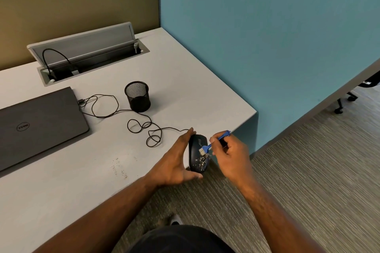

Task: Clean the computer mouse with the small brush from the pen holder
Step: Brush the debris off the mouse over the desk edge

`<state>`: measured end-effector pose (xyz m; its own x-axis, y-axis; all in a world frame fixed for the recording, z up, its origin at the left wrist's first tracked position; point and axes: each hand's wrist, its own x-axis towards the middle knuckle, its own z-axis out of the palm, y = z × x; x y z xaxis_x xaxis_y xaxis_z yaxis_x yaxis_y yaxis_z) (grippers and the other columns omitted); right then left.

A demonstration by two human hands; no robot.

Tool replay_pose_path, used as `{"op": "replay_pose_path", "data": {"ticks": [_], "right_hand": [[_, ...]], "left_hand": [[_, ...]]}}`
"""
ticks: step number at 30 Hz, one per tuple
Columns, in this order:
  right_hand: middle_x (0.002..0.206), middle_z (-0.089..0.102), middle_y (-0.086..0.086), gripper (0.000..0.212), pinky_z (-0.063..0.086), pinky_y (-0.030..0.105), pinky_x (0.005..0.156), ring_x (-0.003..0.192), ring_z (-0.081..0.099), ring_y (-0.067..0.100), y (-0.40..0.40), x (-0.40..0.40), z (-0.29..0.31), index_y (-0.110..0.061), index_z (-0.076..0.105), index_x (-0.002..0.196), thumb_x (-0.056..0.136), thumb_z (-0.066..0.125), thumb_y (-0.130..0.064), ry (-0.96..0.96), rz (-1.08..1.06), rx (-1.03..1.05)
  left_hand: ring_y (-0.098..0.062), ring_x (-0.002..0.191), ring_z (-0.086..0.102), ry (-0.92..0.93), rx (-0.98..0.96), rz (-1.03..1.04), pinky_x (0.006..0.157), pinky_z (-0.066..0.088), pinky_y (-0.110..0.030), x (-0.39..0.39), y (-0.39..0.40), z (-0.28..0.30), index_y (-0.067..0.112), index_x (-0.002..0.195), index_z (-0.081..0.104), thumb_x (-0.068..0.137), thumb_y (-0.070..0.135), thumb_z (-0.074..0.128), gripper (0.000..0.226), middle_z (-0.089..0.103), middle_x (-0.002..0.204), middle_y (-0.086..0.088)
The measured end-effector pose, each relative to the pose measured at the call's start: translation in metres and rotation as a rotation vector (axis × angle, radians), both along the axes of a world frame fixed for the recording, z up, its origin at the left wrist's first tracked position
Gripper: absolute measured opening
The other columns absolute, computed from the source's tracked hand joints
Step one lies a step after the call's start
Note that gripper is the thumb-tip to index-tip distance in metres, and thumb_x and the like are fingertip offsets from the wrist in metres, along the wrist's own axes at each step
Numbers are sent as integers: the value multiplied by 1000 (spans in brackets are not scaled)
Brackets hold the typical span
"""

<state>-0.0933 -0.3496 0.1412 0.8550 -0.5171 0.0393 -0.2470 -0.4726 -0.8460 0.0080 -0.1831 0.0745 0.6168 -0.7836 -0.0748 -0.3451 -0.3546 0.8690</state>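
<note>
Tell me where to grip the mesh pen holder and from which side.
Grip the pen holder around its round mesh wall, coming from its right, the free side. It stands upright with its mouth open; the cable runs along its left and front, so fingers from there could snag it.

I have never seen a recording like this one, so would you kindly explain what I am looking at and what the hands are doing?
There is no machine here: a person wears a camera on the head, and it looks forward and down at their own two bare hands. The left hand steadies a dark computer mouse at the desk's near edge. The right hand holds a small blue brush, its pale bristles on the mouse, which has light crumbs on it. Further back on the desk stand a black mesh pen holder and a closed grey laptop, with the mouse's thin cable looping between them.
</note>
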Motion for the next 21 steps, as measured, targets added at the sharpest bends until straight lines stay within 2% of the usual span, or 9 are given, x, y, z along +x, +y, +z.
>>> {"op": "replay_pose_path", "data": {"ticks": [2,6,9,13,16,19,21], "right_hand": [[79,71,-9,7,57,22,66,73,69,5,7,0,0,-24,71,96,98,65,-26,8,76,32],[84,71,-10,7,57,26,68,74,67,6,17,1,-6,-28,70,98,99,64,-30,63,206,-11],[84,71,-8,9,61,37,68,74,68,7,14,1,-10,-26,69,99,99,62,-32,46,122,-24],[81,69,-8,11,59,42,68,71,67,10,5,0,-8,-23,67,99,99,61,-32,15,10,-83],[80,71,-8,9,59,36,65,70,67,9,7,1,-5,-22,70,97,98,64,-29,-28,38,-54],[81,71,-9,9,55,25,63,71,66,6,17,3,-5,-24,71,96,98,64,-30,8,179,-38],[79,69,-9,10,51,22,61,66,62,6,21,2,-8,-25,70,95,98,63,-30,34,236,-68]], "left_hand": [[10,144,17,10,-4,6,108,15,1,0,0,0,31,161,6,65,41,93,130,19,164,15],[13,143,18,13,-10,-5,108,16,0,0,-1,3,31,161,6,67,41,92,128,19,163,16],[23,139,13,10,-14,-5,109,15,0,1,0,3,30,161,7,66,42,93,129,19,164,15],[12,143,17,12,-5,5,109,15,0,1,2,3,29,161,7,65,39,94,130,20,164,13],[8,144,18,18,-5,7,108,15,1,1,2,2,31,161,6,65,40,94,130,20,164,14],[19,140,17,23,-11,0,106,16,2,1,2,2,32,161,6,67,39,93,128,20,163,15],[25,137,14,13,-17,-5,106,16,2,1,3,2,31,161,7,69,40,92,126,20,163,16]]}}
